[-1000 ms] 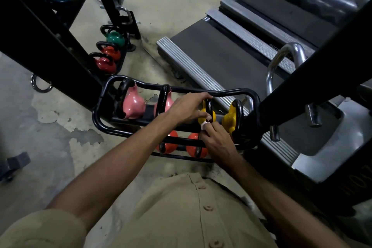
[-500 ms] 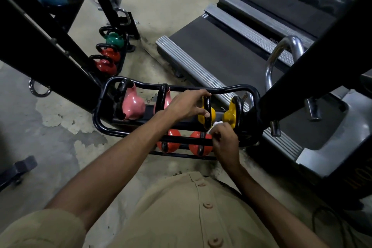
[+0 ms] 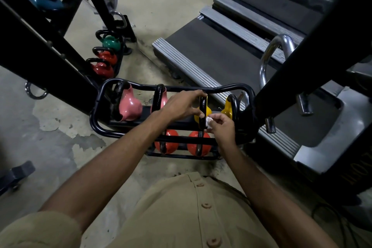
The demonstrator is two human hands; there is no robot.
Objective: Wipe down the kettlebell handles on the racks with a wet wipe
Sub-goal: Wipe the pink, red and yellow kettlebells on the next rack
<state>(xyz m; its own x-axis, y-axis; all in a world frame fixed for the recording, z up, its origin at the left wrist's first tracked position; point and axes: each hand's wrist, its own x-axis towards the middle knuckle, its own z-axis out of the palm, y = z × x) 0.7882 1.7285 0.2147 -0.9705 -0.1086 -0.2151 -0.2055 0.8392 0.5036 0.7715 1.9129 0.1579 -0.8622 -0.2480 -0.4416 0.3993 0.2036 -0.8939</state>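
A low black tube rack (image 3: 94,119) holds two pink kettlebells (image 3: 129,106), two yellow ones and, on its lower tier, two orange ones (image 3: 167,144). My left hand (image 3: 181,105) grips the black handle of the left yellow kettlebell (image 3: 203,109), fingers over its top and thumb below. My right hand (image 3: 222,127) pinches a small white wet wipe (image 3: 209,122) against the near side of that same handle. The second yellow kettlebell (image 3: 228,108) stands just to the right, untouched.
A second rack at the left carries green (image 3: 110,42) and red kettlebells (image 3: 102,68); blue and yellow ones sit higher up at top left. Thick black frame beams cross at left and right. Treadmill decks (image 3: 211,50) lie beyond the rack. The concrete floor is patchy.
My right hand with the wipe has shifted slightly up along the yellow kettlebell's handle. My left hand keeps its grip on the handle's top.
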